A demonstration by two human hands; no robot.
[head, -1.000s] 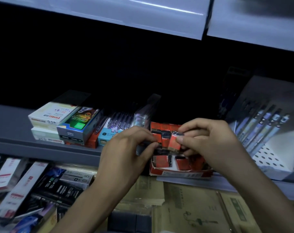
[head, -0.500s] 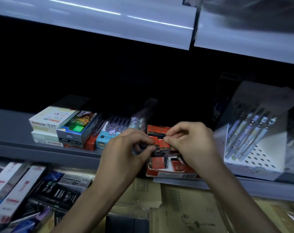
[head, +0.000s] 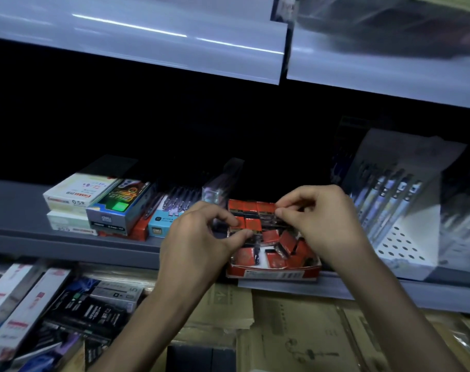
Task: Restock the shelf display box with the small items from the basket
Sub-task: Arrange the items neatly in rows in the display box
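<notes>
A red display box sits at the front edge of the grey shelf, holding several small red and black packs. Some packs stand in neat rows at its back, others lie loose and tilted near the front. My left hand hovers over the box's left side, thumb and fingers pinching small packs. My right hand is over the box's right back corner, thumb and forefinger pinching a red pack in the back row. The basket is out of view.
Left of the box are a blue pen box, a dark box with a green patch and white boxes. A white perforated pen display stands on the right. Packaged stationery and brown envelopes lie below. Another shelf overhangs above.
Both hands stayed at the red box. My right hand shifted from the middle of the box to the back row, still pinching a red pack. The camera tilted slightly.
</notes>
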